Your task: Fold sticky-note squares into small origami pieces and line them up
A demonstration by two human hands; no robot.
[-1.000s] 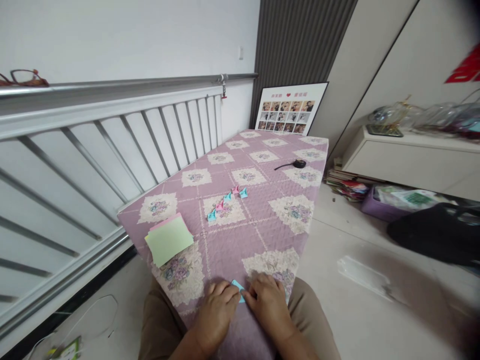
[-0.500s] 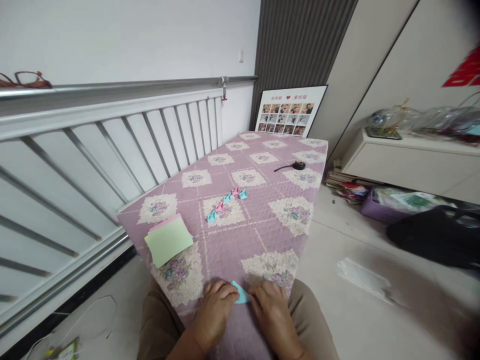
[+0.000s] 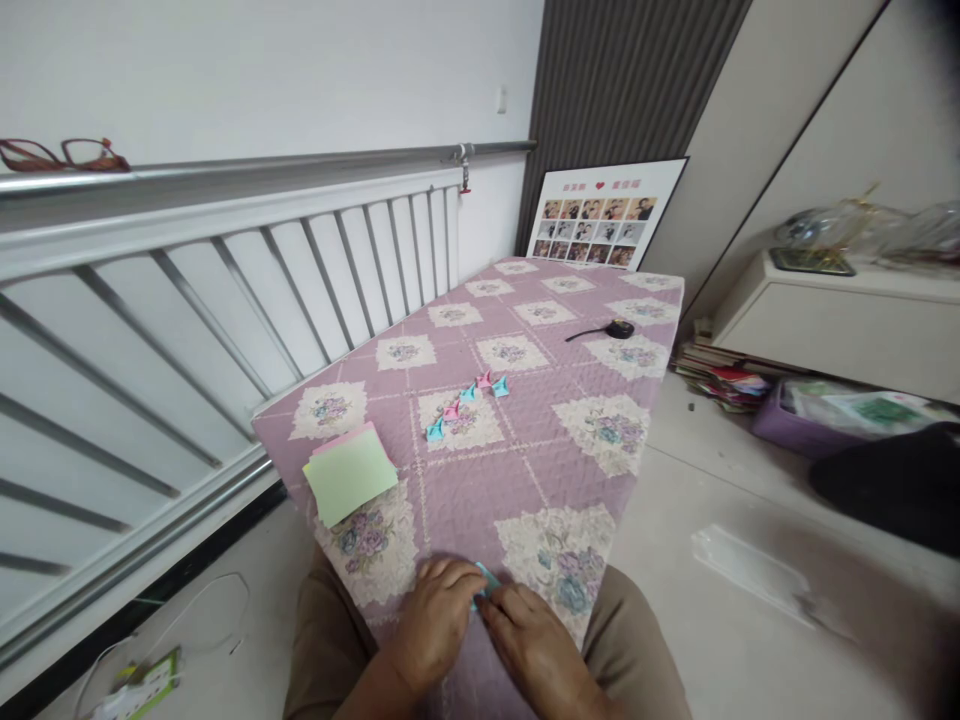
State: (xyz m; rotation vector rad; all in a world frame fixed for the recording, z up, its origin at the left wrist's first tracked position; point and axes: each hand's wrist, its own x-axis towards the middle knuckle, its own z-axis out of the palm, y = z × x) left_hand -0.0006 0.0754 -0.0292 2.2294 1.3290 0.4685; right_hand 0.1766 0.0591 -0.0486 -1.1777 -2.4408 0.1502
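At the near end of the cloth-covered table, a small light-blue piece of folded paper (image 3: 486, 578) lies between my hands, mostly covered by fingers. My left hand (image 3: 441, 612) pinches its left side, fingertips pressed down on the cloth. From the other side my right hand (image 3: 526, 628) closes on the paper, its fingers almost meeting the left ones. Farther up the table, several small folded paper shapes, blue (image 3: 436, 430) and pink (image 3: 451, 411), form a bent row. To the left lies a stack of coloured paper sheets (image 3: 351, 475), pale green on top, with pink and yellow edges showing.
A black round object with a thin tail (image 3: 619, 329) lies toward the far right of the table. A white radiator (image 3: 330, 270) runs along the left, with glasses (image 3: 64, 155) on the pipe. A framed photo board (image 3: 607, 213) leans behind. A power strip (image 3: 142, 690) is on the floor.
My right hand has moved in toward the left, over the blue paper, so less of it shows. The whole view has shifted slightly, with the scene now farther right.
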